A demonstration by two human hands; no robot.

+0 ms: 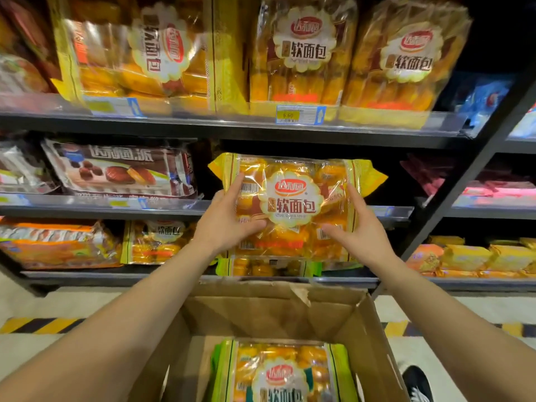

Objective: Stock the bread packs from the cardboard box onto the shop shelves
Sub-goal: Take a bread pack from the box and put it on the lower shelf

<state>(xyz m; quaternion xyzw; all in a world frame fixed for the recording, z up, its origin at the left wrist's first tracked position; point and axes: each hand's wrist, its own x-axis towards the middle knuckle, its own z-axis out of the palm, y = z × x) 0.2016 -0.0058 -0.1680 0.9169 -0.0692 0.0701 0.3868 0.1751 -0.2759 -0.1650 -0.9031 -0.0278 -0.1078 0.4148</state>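
A yellow bread pack [293, 181] with a round white label stands upright in front of the middle shelf [388, 211]. My left hand [229, 219] holds its left side, thumb across the front. On the right side, my right hand [358, 224] grips it the same way. Below, the open cardboard box [374, 343] holds another bread pack [278, 372] with green edges, lying face up.
The top shelf [232, 123] carries three of the same yellow packs with a price tag [298, 114]. Brown cake packs [121, 169] sit left on the middle shelf. More packs lie on the bottom shelf [87, 275]. A black upright [470, 175] slants at right. A shoe [417, 384] shows bottom right.
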